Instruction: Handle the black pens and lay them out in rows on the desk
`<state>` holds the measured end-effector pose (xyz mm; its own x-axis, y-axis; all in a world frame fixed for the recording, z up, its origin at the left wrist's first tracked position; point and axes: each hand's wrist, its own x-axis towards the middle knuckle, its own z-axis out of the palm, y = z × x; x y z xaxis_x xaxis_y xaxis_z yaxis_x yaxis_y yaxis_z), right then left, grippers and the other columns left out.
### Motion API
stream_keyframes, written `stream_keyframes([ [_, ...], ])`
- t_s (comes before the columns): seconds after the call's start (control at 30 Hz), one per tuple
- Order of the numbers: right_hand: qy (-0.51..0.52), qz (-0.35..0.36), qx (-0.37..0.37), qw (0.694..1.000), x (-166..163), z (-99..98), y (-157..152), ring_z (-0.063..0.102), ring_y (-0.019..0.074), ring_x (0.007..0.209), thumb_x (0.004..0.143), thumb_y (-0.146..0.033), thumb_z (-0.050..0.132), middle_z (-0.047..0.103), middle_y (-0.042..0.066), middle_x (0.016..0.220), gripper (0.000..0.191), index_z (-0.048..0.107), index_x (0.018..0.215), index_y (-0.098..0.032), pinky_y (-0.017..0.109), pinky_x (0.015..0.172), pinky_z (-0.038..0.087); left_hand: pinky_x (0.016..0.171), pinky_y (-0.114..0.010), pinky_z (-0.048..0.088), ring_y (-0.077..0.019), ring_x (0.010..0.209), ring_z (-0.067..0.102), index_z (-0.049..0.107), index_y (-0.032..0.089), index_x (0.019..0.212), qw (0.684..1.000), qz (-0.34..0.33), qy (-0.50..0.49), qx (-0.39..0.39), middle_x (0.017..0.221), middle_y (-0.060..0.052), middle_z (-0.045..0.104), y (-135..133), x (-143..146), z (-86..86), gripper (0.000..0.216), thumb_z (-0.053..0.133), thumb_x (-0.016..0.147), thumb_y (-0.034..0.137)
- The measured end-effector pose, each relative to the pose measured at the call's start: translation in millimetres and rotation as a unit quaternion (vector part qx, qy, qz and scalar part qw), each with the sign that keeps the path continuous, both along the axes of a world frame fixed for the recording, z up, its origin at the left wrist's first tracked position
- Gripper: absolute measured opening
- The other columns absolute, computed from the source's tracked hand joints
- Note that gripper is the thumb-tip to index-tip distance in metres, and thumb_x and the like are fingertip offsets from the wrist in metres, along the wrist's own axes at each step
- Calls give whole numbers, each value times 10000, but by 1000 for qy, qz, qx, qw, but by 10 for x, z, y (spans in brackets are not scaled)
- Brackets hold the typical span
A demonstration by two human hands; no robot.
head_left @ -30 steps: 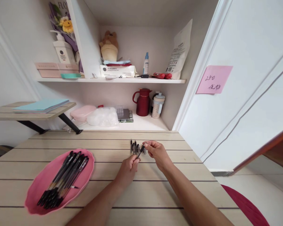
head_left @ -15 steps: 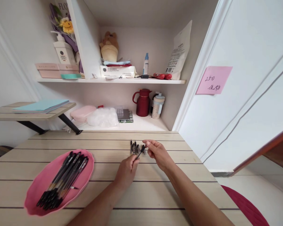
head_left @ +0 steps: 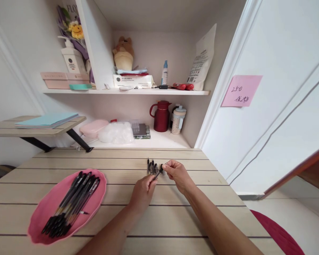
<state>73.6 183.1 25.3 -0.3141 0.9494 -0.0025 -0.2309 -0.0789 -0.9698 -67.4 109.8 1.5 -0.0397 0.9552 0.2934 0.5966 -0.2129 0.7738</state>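
My left hand point(head_left: 143, 191) is closed around the barrel of a dark pen point(head_left: 157, 174), which slants up to the right. At the pen's upper end, the fingertips of my right hand point(head_left: 178, 174) pinch together, partly covering it. Just beyond my hands, several small black pen parts point(head_left: 150, 168) lie in a row on the wooden table point(head_left: 138, 226); some are hidden behind my fingers. To the left, a pink scalloped tray point(head_left: 97, 200) holds a bundle of black pens point(head_left: 76, 202).
A raised wooden stand point(head_left: 42, 131) with blue paper point(head_left: 48, 119) is at the back left. Behind the table, shelves point(head_left: 138, 91) hold a red thermos jug point(head_left: 161, 117), a cup point(head_left: 178, 122) and a pink box point(head_left: 94, 128). A pink note point(head_left: 241, 91) is on the right wall.
My right hand has shifted slightly down and to the right at the pen's end. My left hand keeps its hold in nearly the same place.
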Motion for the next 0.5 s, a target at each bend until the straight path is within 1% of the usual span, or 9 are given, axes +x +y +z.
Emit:
stream_keyframes([
  [0.1, 9, 39, -5, 999, -4, -6, -1, 302, 46, 397, 559, -388, 694, 422, -73, 477, 323, 583, 775, -175, 200, 392, 179, 541, -198, 326, -123, 565, 457, 584, 179, 759, 1000, 16, 0, 2, 601, 9, 530, 19, -20, -15, 208, 418, 783, 302],
  [0.13, 14, 45, -2, 999, -4, -8, 0, 302, 45, 400, 569, -393, 685, 430, -67, 486, 322, 591, 784, -172, 201, 393, 180, 547, -199, 331, -123, 568, 463, 593, 177, 769, 1000, 17, 2, 6, 606, 7, 539, 23, -25, -20, 213, 421, 782, 302],
  [0.2, 14, 28, 4, 1000, -4, -15, 4, 285, 39, 391, 558, -396, 690, 432, -62, 472, 286, 581, 678, -161, 205, 388, 174, 576, -204, 344, -130, 596, 485, 611, 176, 783, 1000, 15, 3, 14, 638, -2, 567, 26, -30, -24, 223, 426, 781, 301],
  [0.27, 5, 2, 6, 1000, -3, -27, 12, 278, 35, 379, 534, -385, 708, 424, -64, 450, 288, 536, 584, -160, 205, 381, 168, 603, -210, 358, -141, 636, 508, 622, 177, 799, 1000, 8, -6, 12, 679, -13, 592, 23, -32, -20, 229, 434, 778, 306],
  [0.3, 3, 2, 3, 1000, -1, -32, 15, 285, 37, 379, 537, -381, 708, 420, -66, 446, 284, 536, 591, -162, 203, 381, 170, 606, -212, 363, -146, 646, 513, 624, 176, 808, 1000, 7, -13, 6, 686, -17, 597, 21, -34, -17, 234, 435, 777, 310],
  [0.4, 20, 37, -3, 999, 10, -46, 21, 311, 42, 397, 577, -373, 687, 425, -68, 473, 280, 590, 741, -167, 196, 389, 176, 586, -214, 367, -148, 624, 511, 632, 170, 829, 999, 12, -27, -11, 647, -14, 590, 17, -38, -12, 257, 430, 780, 320],
  [0.43, 27, 41, -3, 999, 12, -52, 23, 311, 40, 400, 577, -367, 687, 439, -63, 491, 289, 596, 764, -166, 195, 391, 175, 585, -214, 369, -147, 620, 510, 636, 171, 835, 1000, 13, -26, -9, 644, -14, 591, 18, -40, -14, 261, 428, 782, 318],
  [0.5, 31, 20, 0, 999, 13, -64, 26, 295, 34, 391, 550, -355, 706, 445, -61, 490, 270, 582, 690, -159, 198, 386, 166, 604, -217, 376, -150, 643, 523, 643, 177, 846, 1000, 13, -19, 7, 681, -22, 613, 21, -43, -20, 255, 436, 778, 309],
])
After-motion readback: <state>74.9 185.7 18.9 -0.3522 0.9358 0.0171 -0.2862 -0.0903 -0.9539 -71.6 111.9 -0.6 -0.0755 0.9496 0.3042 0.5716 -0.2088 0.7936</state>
